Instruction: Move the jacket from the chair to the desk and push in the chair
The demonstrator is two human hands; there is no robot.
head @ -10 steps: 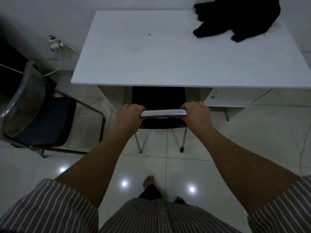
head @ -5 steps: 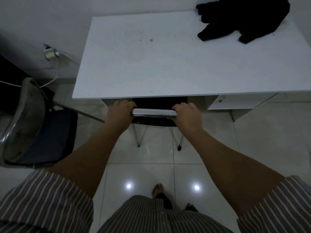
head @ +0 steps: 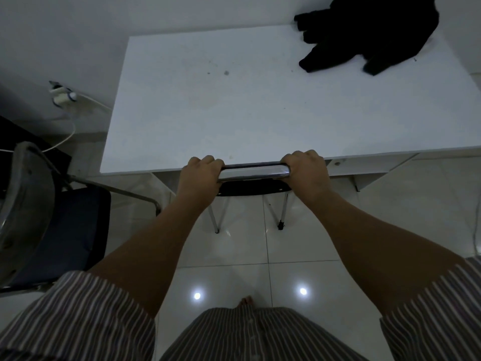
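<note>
A black jacket (head: 364,35) lies crumpled on the far right corner of the white desk (head: 234,100). The chair (head: 253,174) has a shiny metal back rail that sits right at the desk's front edge. Its dark seat is almost wholly hidden under the desk, and two thin metal legs stand on the tiles below. My left hand (head: 199,175) grips the left end of the rail. My right hand (head: 308,170) grips the right end.
A second chair (head: 46,225) with a dark blue seat and metal frame stands on the left, close to my left arm. A white plug and cable (head: 62,96) hang from the wall at the left. A white shelf unit (head: 364,169) sits under the desk's right side.
The chair has slid forward under the desk with both hands on its rail. The seat, visible a second ago, is now mostly hidden. I have stepped closer to the desk.
</note>
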